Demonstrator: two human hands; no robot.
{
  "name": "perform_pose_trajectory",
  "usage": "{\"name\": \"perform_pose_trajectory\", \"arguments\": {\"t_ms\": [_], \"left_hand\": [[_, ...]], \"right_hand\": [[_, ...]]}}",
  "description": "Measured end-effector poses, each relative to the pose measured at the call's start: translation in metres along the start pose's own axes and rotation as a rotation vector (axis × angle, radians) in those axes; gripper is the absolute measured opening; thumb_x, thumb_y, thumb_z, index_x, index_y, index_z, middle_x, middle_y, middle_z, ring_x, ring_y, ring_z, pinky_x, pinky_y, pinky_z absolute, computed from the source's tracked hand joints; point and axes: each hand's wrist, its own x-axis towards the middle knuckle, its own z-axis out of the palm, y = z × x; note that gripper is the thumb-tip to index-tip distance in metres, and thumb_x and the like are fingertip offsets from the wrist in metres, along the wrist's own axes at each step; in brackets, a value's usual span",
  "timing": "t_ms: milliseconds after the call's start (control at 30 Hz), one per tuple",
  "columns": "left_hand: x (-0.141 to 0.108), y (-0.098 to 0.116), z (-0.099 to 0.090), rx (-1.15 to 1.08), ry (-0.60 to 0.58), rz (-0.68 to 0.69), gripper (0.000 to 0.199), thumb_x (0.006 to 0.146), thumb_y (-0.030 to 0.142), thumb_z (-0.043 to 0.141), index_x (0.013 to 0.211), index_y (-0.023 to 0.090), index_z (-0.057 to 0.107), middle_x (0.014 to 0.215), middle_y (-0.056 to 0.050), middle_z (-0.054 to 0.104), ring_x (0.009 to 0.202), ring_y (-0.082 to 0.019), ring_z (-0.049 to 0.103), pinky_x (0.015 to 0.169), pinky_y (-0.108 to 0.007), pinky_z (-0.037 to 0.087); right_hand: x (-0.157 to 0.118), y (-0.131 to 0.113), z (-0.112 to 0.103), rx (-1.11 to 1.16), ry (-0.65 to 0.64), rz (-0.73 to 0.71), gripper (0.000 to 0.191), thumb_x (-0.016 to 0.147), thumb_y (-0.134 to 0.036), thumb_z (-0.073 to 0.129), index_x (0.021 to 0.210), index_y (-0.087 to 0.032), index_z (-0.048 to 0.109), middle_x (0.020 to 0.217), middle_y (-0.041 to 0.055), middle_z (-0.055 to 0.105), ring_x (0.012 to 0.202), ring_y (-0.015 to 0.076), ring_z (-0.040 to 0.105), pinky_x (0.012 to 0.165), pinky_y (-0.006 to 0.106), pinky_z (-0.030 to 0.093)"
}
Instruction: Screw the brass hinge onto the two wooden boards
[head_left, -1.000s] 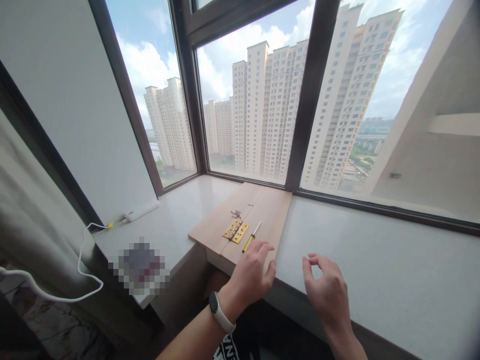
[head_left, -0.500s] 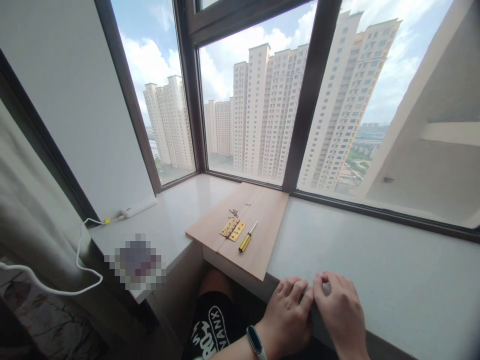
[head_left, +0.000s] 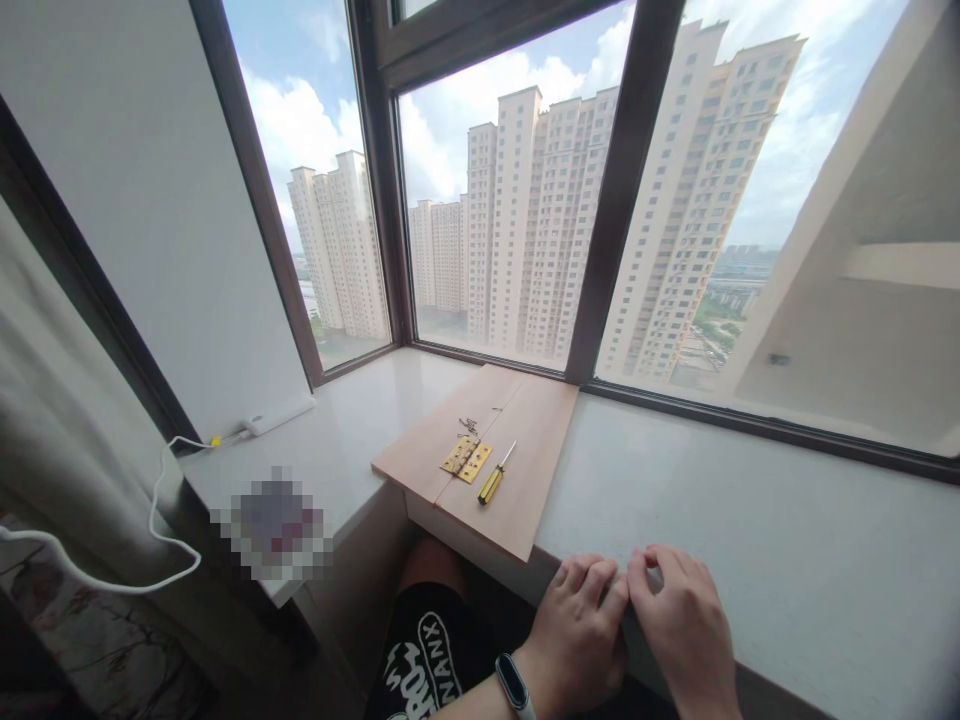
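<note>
My left hand, with a band on the wrist, rests at the sill's front edge, its fingers curled together and nothing seen in them. Right beside it, my right hand is closed too, thumb tip against the index finger and no object showing. Up and left of both hands lies a light wooden board with a seam along it. On the board are a brass hinge, a yellow and black screwdriver just right of it, and several small screws behind it. One more screw lies near the seam.
The white sill runs under the windows on both sides of the board. At left are a white power strip, its hanging cable, a pixelated item and a curtain. My knee in black shorts is below the board.
</note>
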Motion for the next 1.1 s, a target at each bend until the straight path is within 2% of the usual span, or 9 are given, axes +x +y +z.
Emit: {"name": "perform_pose_trajectory", "arguments": {"t_ms": [467,800,933,1100], "left_hand": [[0.0013,0.0028,-0.0026,0.007,-0.007,-0.012,0.063,0.088,0.027,0.058,0.148,0.021,0.043,0.142,-0.010,0.055,0.132,-0.028,0.048,0.118,-0.043,0.039],[0.0016,0.0022,0.0001,0.019,-0.006,-0.009,0.065,0.087,0.026,0.058,0.150,0.021,0.042,0.141,-0.010,0.055,0.131,-0.027,0.048,0.117,-0.042,0.040],[0.0018,0.0017,0.0009,0.014,-0.002,-0.013,0.062,0.088,0.026,0.057,0.149,0.022,0.043,0.141,-0.012,0.056,0.131,-0.029,0.049,0.116,-0.045,0.042],[0.0011,0.0018,0.0003,-0.011,-0.002,-0.011,0.060,0.090,0.028,0.054,0.149,0.021,0.043,0.142,-0.011,0.055,0.132,-0.029,0.048,0.118,-0.043,0.039]], "right_hand": [[-0.0010,0.0019,0.0022,0.013,-0.003,0.008,0.017,0.094,-0.037,0.050,0.089,-0.022,0.056,0.089,0.0128,0.064,0.091,0.0305,0.057,0.086,0.044,0.047],[0.0017,-0.0056,-0.0052,0.016,-0.017,0.026,0.019,0.095,-0.038,0.048,0.086,-0.023,0.055,0.088,0.0119,0.064,0.090,0.0301,0.057,0.086,0.043,0.046],[0.0014,-0.0056,-0.0046,0.019,-0.012,0.028,0.020,0.095,-0.039,0.048,0.087,-0.023,0.055,0.087,0.0119,0.064,0.090,0.0303,0.058,0.086,0.043,0.046],[0.0012,-0.0063,-0.0052,0.009,-0.016,0.031,0.020,0.095,-0.039,0.048,0.087,-0.022,0.056,0.089,0.0121,0.064,0.091,0.0305,0.058,0.088,0.043,0.046]]}}
